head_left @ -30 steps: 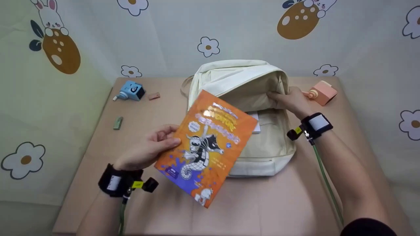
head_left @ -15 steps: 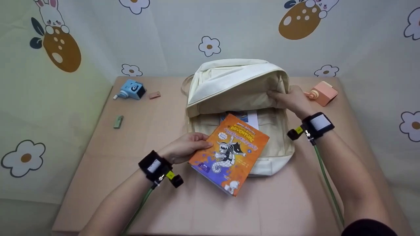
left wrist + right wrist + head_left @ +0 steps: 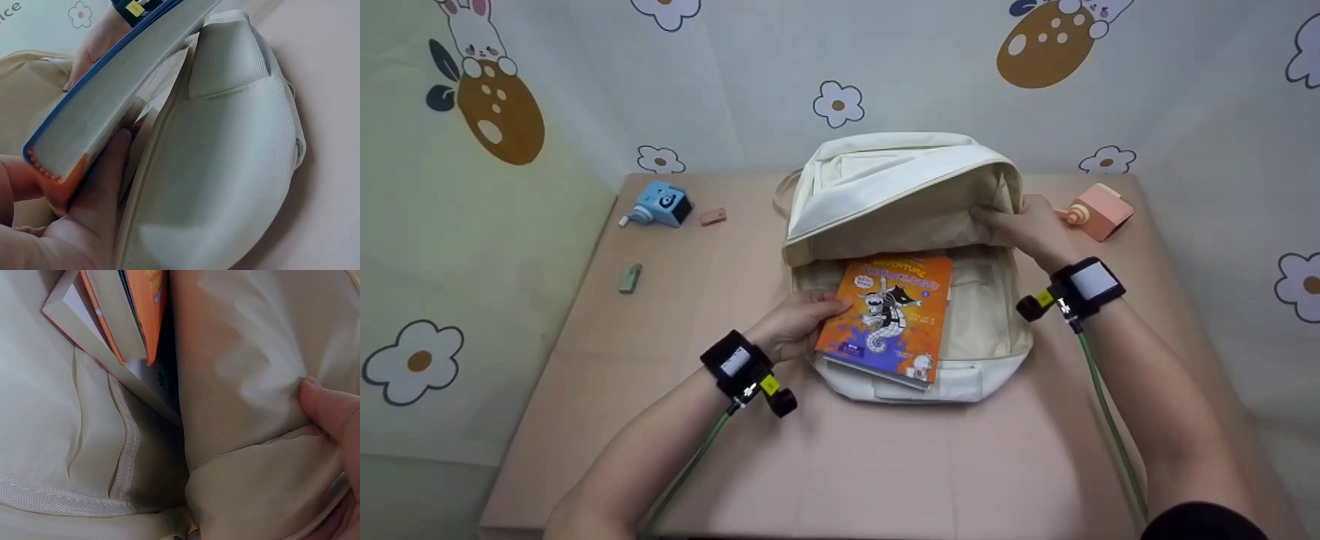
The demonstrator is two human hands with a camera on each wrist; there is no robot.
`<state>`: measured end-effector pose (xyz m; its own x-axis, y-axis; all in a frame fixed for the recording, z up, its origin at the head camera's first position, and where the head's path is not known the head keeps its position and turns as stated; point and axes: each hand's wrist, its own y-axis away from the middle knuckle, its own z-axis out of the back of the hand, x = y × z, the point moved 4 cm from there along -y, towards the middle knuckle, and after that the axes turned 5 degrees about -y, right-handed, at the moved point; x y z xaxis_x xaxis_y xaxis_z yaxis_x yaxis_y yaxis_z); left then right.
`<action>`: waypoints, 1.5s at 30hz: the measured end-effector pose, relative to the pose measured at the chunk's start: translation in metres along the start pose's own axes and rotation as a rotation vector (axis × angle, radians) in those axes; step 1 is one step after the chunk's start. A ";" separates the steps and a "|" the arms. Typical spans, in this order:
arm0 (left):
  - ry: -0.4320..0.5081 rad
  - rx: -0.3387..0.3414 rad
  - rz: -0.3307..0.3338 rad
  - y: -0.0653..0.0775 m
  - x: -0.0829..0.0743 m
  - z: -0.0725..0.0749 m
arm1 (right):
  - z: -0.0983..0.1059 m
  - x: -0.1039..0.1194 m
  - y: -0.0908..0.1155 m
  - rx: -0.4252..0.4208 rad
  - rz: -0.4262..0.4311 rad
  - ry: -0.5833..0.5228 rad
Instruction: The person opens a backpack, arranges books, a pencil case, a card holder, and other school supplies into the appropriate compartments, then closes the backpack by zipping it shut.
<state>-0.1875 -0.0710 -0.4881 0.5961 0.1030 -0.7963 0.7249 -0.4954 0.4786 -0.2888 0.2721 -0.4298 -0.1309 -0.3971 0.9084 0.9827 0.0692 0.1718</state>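
Observation:
In the head view my left hand (image 3: 795, 324) pinches an orange and purple book (image 3: 889, 319) by its spine side, thumb on the cover. The book tilts over the open mouth of a cream backpack (image 3: 990, 375), its upper end under the raised front panel. My right hand (image 3: 1027, 229) grips that panel at the right edge and holds it up; the right wrist view shows the thumb (image 3: 323, 405) pressing the lining. Inside the bag, in that view, another book (image 3: 73, 323) lies below the orange one. The left wrist view shows the orange book's page edge (image 3: 112, 93) close beside the bag's rim.
On the table (image 3: 720, 442), a blue crank pencil sharpener (image 3: 661, 204) stands at the back left near a small pink block (image 3: 713, 217). A small green block (image 3: 630, 278) lies nearer. A pink crank sharpener (image 3: 1099, 212) sits just beyond my right hand.
My left hand has carried the orange book right and away from me, into the backpack's mouth, turning it more upright. The front panel's left side now hangs lower; my right hand keeps its grip.

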 end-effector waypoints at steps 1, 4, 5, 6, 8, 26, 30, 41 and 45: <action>0.018 0.002 -0.003 -0.001 0.000 -0.001 | 0.000 0.000 0.000 -0.005 0.004 -0.005; 0.074 0.006 0.002 -0.003 0.000 -0.003 | 0.000 0.000 -0.001 -0.007 0.004 -0.004; 0.085 0.012 0.005 -0.003 0.000 -0.004 | 0.000 -0.001 -0.001 -0.007 0.001 0.001; 0.090 0.019 0.007 -0.002 -0.001 -0.005 | 0.000 -0.001 -0.001 -0.007 -0.002 0.009; 0.080 0.036 0.010 0.001 -0.001 -0.006 | 0.000 -0.001 0.000 -0.006 -0.005 0.018; -0.509 -0.045 0.010 0.017 0.001 0.012 | 0.000 -0.004 0.003 -0.005 -0.024 0.042; -0.372 -0.062 0.005 0.015 0.002 0.011 | 0.000 -0.002 0.004 -0.009 0.016 0.006; -0.159 -0.113 -0.085 -0.005 -0.002 -0.001 | -0.001 0.001 0.006 0.006 0.019 0.003; -0.171 -0.179 -0.085 -0.012 -0.006 0.000 | -0.001 0.001 0.007 0.008 0.015 0.012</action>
<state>-0.1998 -0.0659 -0.4889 0.4744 -0.0166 -0.8802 0.8286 -0.3293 0.4528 -0.2824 0.2712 -0.4280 -0.1149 -0.4070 0.9062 0.9834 0.0823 0.1616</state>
